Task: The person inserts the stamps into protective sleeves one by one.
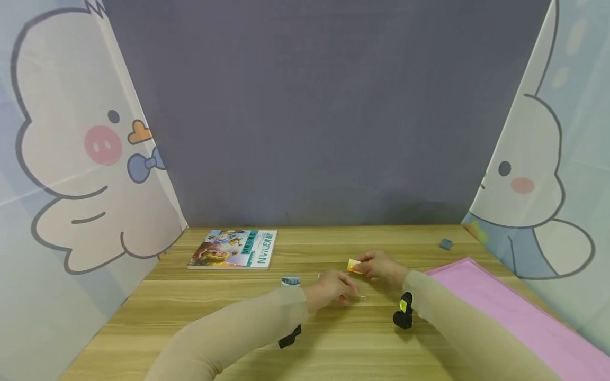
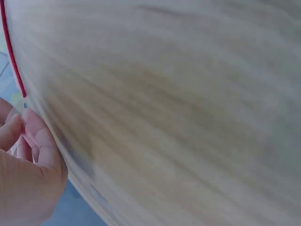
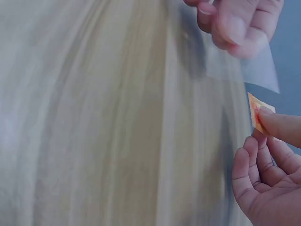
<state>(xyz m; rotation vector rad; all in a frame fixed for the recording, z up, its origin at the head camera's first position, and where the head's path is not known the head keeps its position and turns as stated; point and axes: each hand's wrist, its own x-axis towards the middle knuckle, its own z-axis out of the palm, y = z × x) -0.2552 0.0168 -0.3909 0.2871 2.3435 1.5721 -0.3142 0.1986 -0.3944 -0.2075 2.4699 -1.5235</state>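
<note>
Between thumb and fingers, my right hand (image 1: 381, 267) pinches a small flat orange-and-yellow square (image 1: 353, 265), held above the wooden table. In the right wrist view the square (image 3: 255, 113) shows an orange border, and the thumb lies over part of its face. Close by on the left, my left hand (image 1: 333, 288) pinches a clear plastic sheet (image 3: 258, 70), which hangs see-through below the fingertips in the right wrist view. Whether the plastic is a single sheet or a bag I cannot tell. The two hands are near each other but apart.
A picture book (image 1: 233, 250) lies at the table's back left. A small blue-grey printed piece (image 1: 290, 281) lies beyond the left forearm. At the back right is a small dark blue-grey block (image 1: 446, 244). Pink cloth (image 1: 514, 312) covers the right side, beside the right forearm.
</note>
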